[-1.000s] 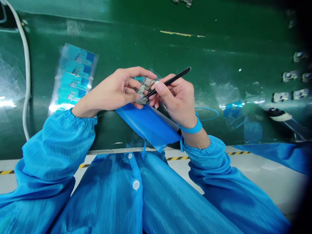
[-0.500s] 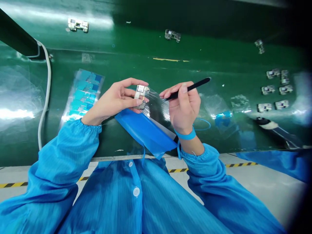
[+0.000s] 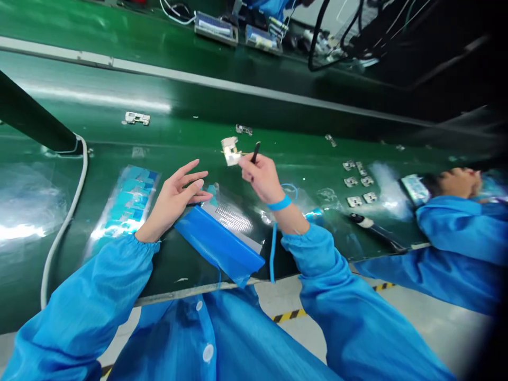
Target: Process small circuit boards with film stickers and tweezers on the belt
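Observation:
My right hand is closed on a small phone circuit board, held up over the bench by its lower right corner. Black tweezers also stick up out of that hand; their tips are hidden. My left hand is empty, fingers apart, just left of a clear plastic sheet. A folded blue film lies along the front of that sheet. Round my right wrist is a blue band.
To the left lies a clear sheet with blue stickers, beside a white cable. One board rests at the back, with several more at right near a black-handled tool. A co-worker's hands are far right.
The circuit board has passed from my left hand to my right, which has moved away from me with it. My left hand has let go and opened. The view has tilted up, showing the co-worker.

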A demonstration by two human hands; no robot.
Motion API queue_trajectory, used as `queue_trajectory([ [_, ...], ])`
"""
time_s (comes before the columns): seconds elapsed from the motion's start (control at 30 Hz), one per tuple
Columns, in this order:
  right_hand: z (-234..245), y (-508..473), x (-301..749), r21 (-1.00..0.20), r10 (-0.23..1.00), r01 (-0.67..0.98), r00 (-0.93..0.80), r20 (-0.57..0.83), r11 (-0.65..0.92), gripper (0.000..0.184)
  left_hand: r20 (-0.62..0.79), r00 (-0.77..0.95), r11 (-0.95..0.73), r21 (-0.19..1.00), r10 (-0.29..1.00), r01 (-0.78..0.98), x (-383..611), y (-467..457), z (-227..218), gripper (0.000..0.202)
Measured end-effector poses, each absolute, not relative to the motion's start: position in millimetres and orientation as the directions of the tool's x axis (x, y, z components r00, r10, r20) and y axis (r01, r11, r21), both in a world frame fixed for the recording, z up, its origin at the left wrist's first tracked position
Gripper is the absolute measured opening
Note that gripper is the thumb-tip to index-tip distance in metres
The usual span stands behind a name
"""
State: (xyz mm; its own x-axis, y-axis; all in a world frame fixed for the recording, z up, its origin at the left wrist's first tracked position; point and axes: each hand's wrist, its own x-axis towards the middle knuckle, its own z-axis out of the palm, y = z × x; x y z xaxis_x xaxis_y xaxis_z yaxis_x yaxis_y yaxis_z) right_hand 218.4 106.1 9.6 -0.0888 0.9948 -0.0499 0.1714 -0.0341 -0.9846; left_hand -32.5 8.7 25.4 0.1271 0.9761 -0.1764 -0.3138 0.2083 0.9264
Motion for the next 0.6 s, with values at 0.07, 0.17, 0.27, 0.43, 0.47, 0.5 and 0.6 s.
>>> queue_trajectory([
  [0.07, 14.4, 148.4, 240.6, -0.951, 0.994, 0.29, 0.058, -0.092, -0.105, 0.051, -0.159, 0.07, 0.173, 0.94, 0.985, -0.293, -36.3, 11.3, 23.4, 0.066],
  [0.17, 18.8, 197.6, 265.2, -0.874, 0.987, 0.46, 0.115, -0.114, -0.155, 0.044, -0.118, 0.007, 0.116, 0.969, 0.993, -0.218, -41.7, 15.3, 19.4, 0.044],
  [0.27, 17.0, 228.7, 270.3, -0.774, 0.99, 0.619, 0.123, -0.069, -0.13, 0.031, -0.098, 0.009, 0.099, 0.979, 0.995, -0.179, -44.5, 17.9, 16.8, 0.03],
  [0.43, 17.8, 259.5, 259.8, -0.685, 0.996, 0.723, 0.075, -0.047, -0.087, 0.036, -0.078, 0.038, 0.083, 0.986, 0.996, -0.141, -45.3, 19.4, 15.6, 0.021],
  [0.47, 20.2, 262.8, 258.2, -0.679, 0.996, 0.728, 0.074, -0.056, -0.092, 0.04, -0.077, 0.044, 0.082, 0.987, 0.996, -0.136, -45.5, 19.7, 15.2, 0.02],
  [0.5, 22.9, 264.3, 256.4, -0.678, 0.995, 0.728, 0.069, -0.068, -0.097, 0.043, -0.076, 0.05, 0.082, 0.988, 0.996, -0.13, -45.7, 20.0, 14.7, 0.019],
  [0.6, 27.9, 251.9, 244.1, -0.725, 0.995, 0.684, 0.012, -0.101, -0.082, 0.043, -0.076, 0.056, 0.082, 0.99, 0.996, -0.118, -44.9, 20.0, 10.6, 0.023],
])
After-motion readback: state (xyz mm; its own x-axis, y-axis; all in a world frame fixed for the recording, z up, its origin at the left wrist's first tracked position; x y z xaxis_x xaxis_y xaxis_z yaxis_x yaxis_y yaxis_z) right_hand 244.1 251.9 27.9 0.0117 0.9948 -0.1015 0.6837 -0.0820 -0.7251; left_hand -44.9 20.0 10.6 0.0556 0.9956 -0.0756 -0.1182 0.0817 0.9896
